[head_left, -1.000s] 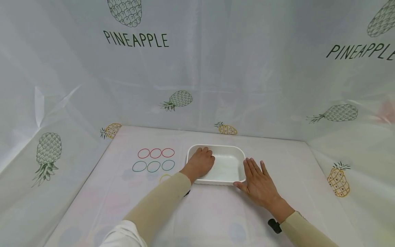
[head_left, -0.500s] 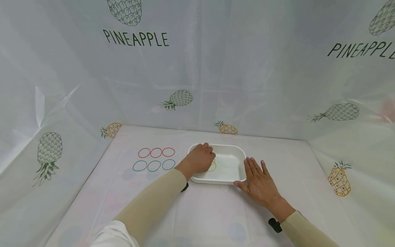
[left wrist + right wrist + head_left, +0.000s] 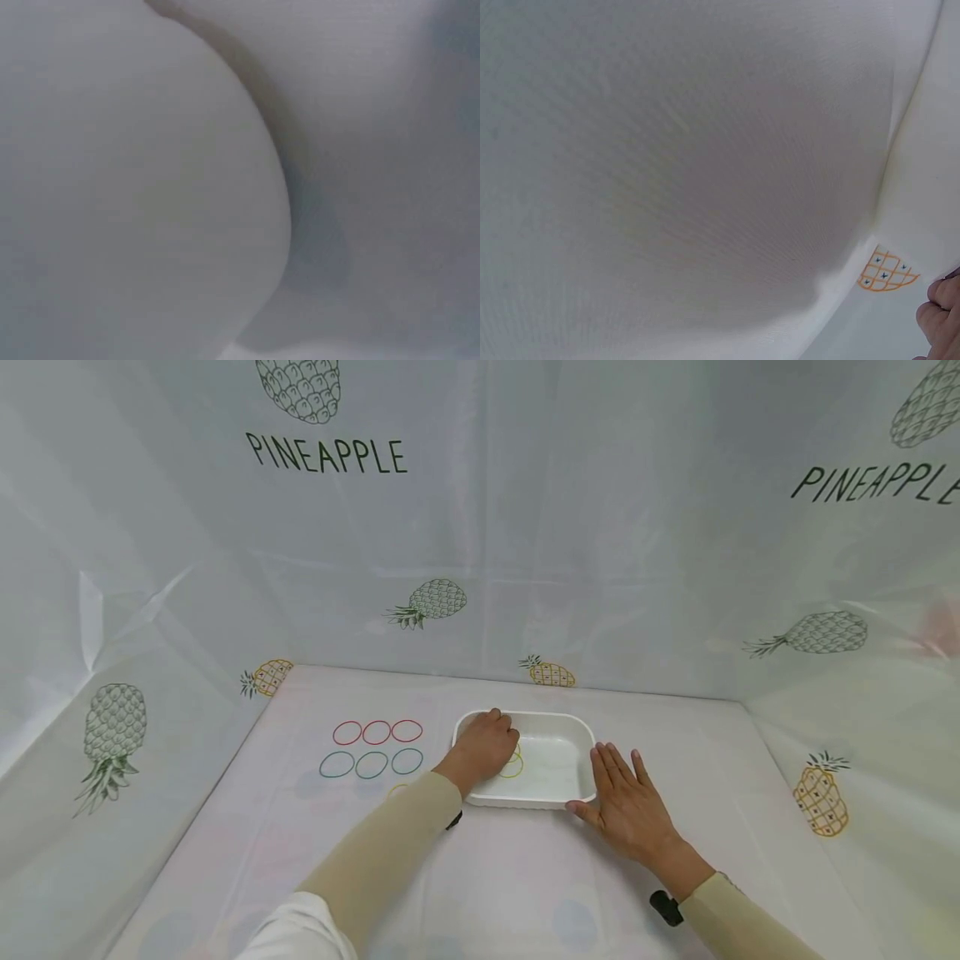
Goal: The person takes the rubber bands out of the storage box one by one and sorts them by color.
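Observation:
A white rectangular tray (image 3: 557, 717) sits on the table in the head view. My left hand (image 3: 486, 748) lies inside its left end, fingers curled, over a yellow ring (image 3: 513, 768) that shows at the fingertips. I cannot see whether the fingers pinch the ring. My right hand (image 3: 627, 802) lies flat on the cloth at the tray's right front corner, thumb against the rim. The left wrist view shows only a blurred white surface. In the right wrist view one fingertip (image 3: 940, 318) shows at the lower right edge.
Left of the tray lie three red rings (image 3: 377, 732) in a row and three green rings (image 3: 371, 764) below them. Another yellow ring (image 3: 396, 790) peeks out beside my left forearm. Pineapple-print sheets wall the table at back and sides.
A yellow ring has come into view in the tray at my left fingertips, where the hand covered that spot before. My left hand has drawn back slightly. The right hand has not moved.

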Demonstrator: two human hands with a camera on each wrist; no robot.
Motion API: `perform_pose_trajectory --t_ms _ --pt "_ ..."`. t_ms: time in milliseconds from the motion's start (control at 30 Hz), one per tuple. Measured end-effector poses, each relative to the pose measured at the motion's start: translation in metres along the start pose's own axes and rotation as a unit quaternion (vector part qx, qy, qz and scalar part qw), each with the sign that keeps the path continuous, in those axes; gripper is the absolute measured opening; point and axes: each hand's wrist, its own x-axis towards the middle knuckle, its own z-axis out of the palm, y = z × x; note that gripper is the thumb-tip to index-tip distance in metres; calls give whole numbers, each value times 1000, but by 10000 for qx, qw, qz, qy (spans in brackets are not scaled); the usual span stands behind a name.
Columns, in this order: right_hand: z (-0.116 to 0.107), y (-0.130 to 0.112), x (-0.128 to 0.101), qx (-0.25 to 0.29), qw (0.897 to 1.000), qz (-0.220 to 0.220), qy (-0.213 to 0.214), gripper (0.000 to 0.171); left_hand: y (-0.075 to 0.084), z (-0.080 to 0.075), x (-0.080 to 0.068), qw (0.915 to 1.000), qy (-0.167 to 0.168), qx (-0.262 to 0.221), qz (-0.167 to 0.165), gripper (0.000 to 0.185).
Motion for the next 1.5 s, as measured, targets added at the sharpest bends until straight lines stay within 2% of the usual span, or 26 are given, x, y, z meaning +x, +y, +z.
perform_pose_trajectory --t_ms 200,433,600,967,1300,1500 --pt "0 -2 -1 37 10000 -6 15 102 8 4 -3 9996 -69 270 -79 27" --pt "-1 -3 -2 87 10000 12 1 101 10 -1 -8 9998 -4 193 -88 26" --pt "-1 -3 -2 74 10000 8 -7 101 10 2 -6 9999 7 107 -121 28" --pt "-1 -3 0 -30 10000 -11 19 101 8 3 -3 9979 626 -72 -156 23" --pt "-2 -2 -1 19 10000 10 -26 101 2 4 0 9986 457 -88 -260 22" --pt "-3 -2 0 50 10000 17 -52 101 0 0 -4 9979 567 1 -312 21"
